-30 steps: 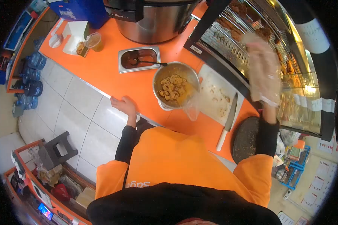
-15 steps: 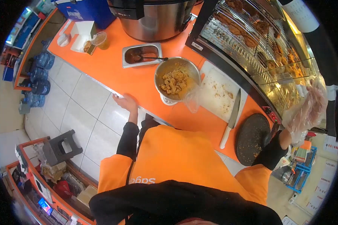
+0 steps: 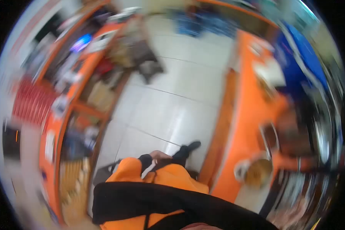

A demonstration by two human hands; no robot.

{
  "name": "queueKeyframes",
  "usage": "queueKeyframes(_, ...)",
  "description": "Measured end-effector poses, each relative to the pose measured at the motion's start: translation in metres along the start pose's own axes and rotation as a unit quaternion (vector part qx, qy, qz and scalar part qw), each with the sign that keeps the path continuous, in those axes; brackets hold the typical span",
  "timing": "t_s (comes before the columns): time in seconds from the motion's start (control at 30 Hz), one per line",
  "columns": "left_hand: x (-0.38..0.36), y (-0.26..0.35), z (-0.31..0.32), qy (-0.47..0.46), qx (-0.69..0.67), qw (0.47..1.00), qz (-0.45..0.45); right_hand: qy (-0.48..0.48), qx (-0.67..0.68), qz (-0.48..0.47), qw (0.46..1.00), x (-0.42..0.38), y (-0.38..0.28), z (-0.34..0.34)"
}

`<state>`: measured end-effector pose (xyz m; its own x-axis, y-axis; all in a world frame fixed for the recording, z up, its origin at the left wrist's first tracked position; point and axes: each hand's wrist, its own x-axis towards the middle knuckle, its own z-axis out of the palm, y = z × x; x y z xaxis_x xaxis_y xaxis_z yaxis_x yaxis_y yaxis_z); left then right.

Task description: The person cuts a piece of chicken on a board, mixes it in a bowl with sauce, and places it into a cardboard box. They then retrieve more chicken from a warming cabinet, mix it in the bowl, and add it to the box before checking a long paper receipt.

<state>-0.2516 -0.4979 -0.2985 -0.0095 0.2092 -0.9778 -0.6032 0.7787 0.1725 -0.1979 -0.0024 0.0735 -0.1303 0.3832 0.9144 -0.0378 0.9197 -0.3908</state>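
Observation:
The view is smeared by motion. My left hand [image 3: 159, 155] hangs low beside my leg, over the floor; its fingers are too blurred to read. At the lower right my right hand [image 3: 293, 215], with a clear plastic glove on it a moment ago, is near the glass display cabinet [image 3: 295, 189]. Its fingers are smeared too. On the orange counter [image 3: 243, 111] stands a bowl [image 3: 258, 173] of brownish food pieces. Behind the bowl is a rectangular metal pan [image 3: 270, 138]. Part of a white cutting board [image 3: 246, 198] shows in front of the bowl.
A dark stool [image 3: 146, 63] stands on the tiled floor [image 3: 172, 92]. Along the left runs an orange-edged shelf unit [image 3: 92, 107] with assorted goods. A blue bag or box [image 3: 295, 57] and an open white box [image 3: 270, 73] are at the counter's far end. Blue water bottles [image 3: 203, 23] stand farther back.
My head has swung left, so the counter is now at the right and the shelves fill the left. My left hand has left the counter edge and hangs by my leg.

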Motion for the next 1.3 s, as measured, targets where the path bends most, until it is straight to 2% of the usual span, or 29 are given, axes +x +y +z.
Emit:
queueKeyframes(0.03,0.063,-0.040,-0.018,-0.032,-0.038,0.995,-0.083,-0.012,0.047,0.016,0.999,-0.012,-0.010,0.041)
queueKeyframes(0.07,0.019,-0.038,-0.018,-0.076,-0.100,0.991,-0.042,-0.030,0.094,0.032,0.995,-0.025,-0.024,0.083)
queueKeyframes(0.13,-0.021,-0.058,-0.024,-0.109,-0.179,0.978,0.025,-0.077,0.177,0.067,0.979,-0.053,-0.065,0.159)
queueKeyframes(0.17,0.013,-0.093,-0.029,-0.098,-0.203,0.973,0.045,-0.102,0.214,0.083,0.968,-0.069,-0.089,0.191)
queueKeyframes(0.2,0.045,-0.132,-0.049,-0.095,-0.087,0.989,0.072,-0.127,0.252,0.104,0.954,-0.084,-0.115,0.222)
queueKeyframes(0.33,0.026,-0.245,-0.101,0.024,-0.097,0.990,0.097,-0.262,0.388,0.189,0.863,-0.162,-0.246,0.344)
queueKeyframes(0.43,0.004,-0.286,-0.127,0.096,-0.104,0.984,0.105,-0.396,0.471,0.232,0.754,-0.231,-0.354,0.413)
queueKeyframes(0.53,-0.075,-0.283,-0.163,0.292,-0.310,0.884,0.194,-0.543,0.531,0.201,0.618,-0.297,-0.469,0.462)
queueKeyframes(0.57,-0.083,-0.284,-0.182,0.315,-0.377,0.848,0.197,-0.585,0.548,0.177,0.571,-0.319,-0.511,0.478)
queueKeyframes(0.63,-0.088,-0.288,-0.216,0.350,-0.502,0.765,0.200,-0.619,0.567,0.177,0.514,-0.349,-0.589,0.497)
queueKeyframes(0.67,-0.093,-0.294,-0.240,0.419,-0.478,0.741,0.214,-0.636,0.574,0.175,0.485,-0.360,-0.619,0.509)
queueKeyframes(0.73,-0.104,-0.308,-0.297,0.549,-0.423,0.680,0.237,-0.648,0.578,0.125,0.480,-0.381,-0.668,0.540)
queueKeyframes(0.8,-0.134,-0.340,-0.380,0.667,-0.386,0.593,0.235,-0.655,0.593,0.106,0.455,-0.406,-0.710,0.579)
queueKeyframes(0.83,-0.171,-0.359,-0.427,0.691,-0.379,0.589,0.181,-0.670,0.576,0.081,0.462,-0.420,-0.724,0.604)
queueKeyframes(0.87,-0.211,-0.378,-0.480,0.723,-0.371,0.563,0.150,-0.681,0.559,0.055,0.469,-0.435,-0.736,0.630)
queueKeyframes(0.9,-0.235,-0.408,-0.533,0.812,-0.310,0.464,0.173,-0.691,0.544,0.030,0.475,-0.448,-0.749,0.655)
queueKeyframes(0.93,-0.265,-0.437,-0.582,0.823,-0.305,0.461,0.132,-0.698,0.552,0.063,0.451,-0.462,-0.763,0.677)
queueKeyframes(1.03,-0.339,-0.532,-0.723,0.832,-0.296,0.469,0.002,-0.754,0.432,0.024,0.494,-0.470,-0.833,0.725)
queueKeyframes(1.13,-0.365,-0.614,-0.821,0.840,-0.257,0.451,-0.156,-0.734,0.503,-0.066,0.452,-0.479,-0.918,0.746)
queueKeyframes(1.17,-0.368,-0.634,-0.840,0.834,-0.258,0.458,-0.171,-0.709,0.543,-0.104,0.438,-0.487,-0.951,0.748)
queueKeyframes(1.23,-0.370,-0.670,-0.865,0.818,-0.261,0.472,-0.201,-0.693,0.623,-0.163,0.326,-0.483,-1.034,0.737)
queueKeyframes(1.3,-0.346,-0.713,-0.880,0.816,-0.212,0.488,-0.226,-0.706,0.566,-0.306,0.294,-0.488,-1.100,0.722)
